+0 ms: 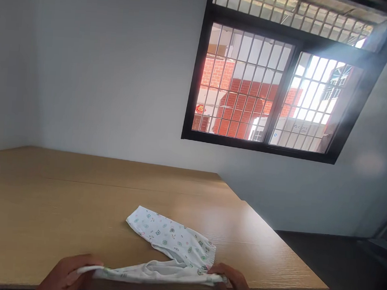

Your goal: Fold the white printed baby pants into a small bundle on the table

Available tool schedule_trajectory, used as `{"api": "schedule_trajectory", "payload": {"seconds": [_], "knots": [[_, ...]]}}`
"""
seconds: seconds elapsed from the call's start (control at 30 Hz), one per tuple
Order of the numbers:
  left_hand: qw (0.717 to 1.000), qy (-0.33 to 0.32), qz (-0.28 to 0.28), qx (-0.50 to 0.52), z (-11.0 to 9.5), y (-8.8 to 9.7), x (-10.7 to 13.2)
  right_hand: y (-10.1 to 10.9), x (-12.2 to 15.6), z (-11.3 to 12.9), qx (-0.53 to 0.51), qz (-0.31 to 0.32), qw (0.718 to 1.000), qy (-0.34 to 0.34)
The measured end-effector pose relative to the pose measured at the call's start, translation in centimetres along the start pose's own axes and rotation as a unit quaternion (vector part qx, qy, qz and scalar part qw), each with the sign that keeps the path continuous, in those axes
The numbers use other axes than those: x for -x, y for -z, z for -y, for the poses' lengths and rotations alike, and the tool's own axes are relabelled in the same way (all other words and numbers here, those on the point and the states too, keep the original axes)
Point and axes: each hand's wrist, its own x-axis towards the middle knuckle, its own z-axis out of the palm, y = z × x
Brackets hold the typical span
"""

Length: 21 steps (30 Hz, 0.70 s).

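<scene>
- Left hand (67,275): at the bottom edge of the view, at the near edge of the worktop (43,205). Its fingers (87,260) are closed on the left end of the garment (173,245).
- Right hand (234,289): also at the near edge, well apart from the left. Its fingers (221,270) are pinched on the right end of the same garment.
- Garment: small, white, with a scattered print of little coloured figures.
  - The near strip is drawn out in a line between the two hands, along the near edge of the worktop.
  - The rest lies flat on the worktop beyond the hands, one narrow part running away to the rear left.
  - A gathered hem shows at the right, just beyond the right hand.
- Worktop: light wood grain, with a seam running across its far part. Its right corner shows to the right of the right hand.
- Floor (337,265): dark, to the right of the worktop.
- Wall (102,68): plain and pale, directly behind the worktop.
- Window (271,79): dark frame, set in the wall at upper right, with a grille of bars across the panes. A red brick building (232,103) shows through it in bright daylight.
</scene>
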Motion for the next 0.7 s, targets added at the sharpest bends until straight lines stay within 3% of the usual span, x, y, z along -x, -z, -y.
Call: {"api": "schedule_trajectory", "payload": {"seconds": [0.03, 0.1, 0.17, 0.23, 0.33, 0.47, 0.7], "knots": [[0.999, 0.0, 0.027, 0.037, -1.7, 0.7, -1.1, 0.1, -0.4, 0.3, -0.011, -0.011, 0.999, -0.028], [0.995, -0.002, 0.026, 0.098, -4.9, 1.3, -4.3, 0.0, -1.7, 0.9, -0.03, -0.039, 0.997, -0.067], [0.992, -0.014, 0.02, 0.123, -7.1, 0.4, -8.4, -0.2, -3.3, 1.2, -0.029, -0.081, 0.992, -0.094], [0.994, -0.004, 0.015, 0.105, -7.7, -1.8, -12.5, -0.4, -4.9, 0.9, 0.017, -0.116, 0.985, -0.123], [0.997, 0.02, 0.023, 0.071, -6.5, -5.4, -16.4, -0.5, -6.8, -0.3, 0.101, -0.112, 0.977, -0.149], [0.998, 0.063, 0.018, -0.004, -4.2, -8.0, -17.2, 0.1, -8.2, -1.4, 0.155, -0.07, 0.974, -0.148], [0.987, 0.087, 0.008, -0.135, -2.8, -7.7, -16.1, -0.3, -11.0, -1.7, 0.254, 0.026, 0.958, -0.134]]}}
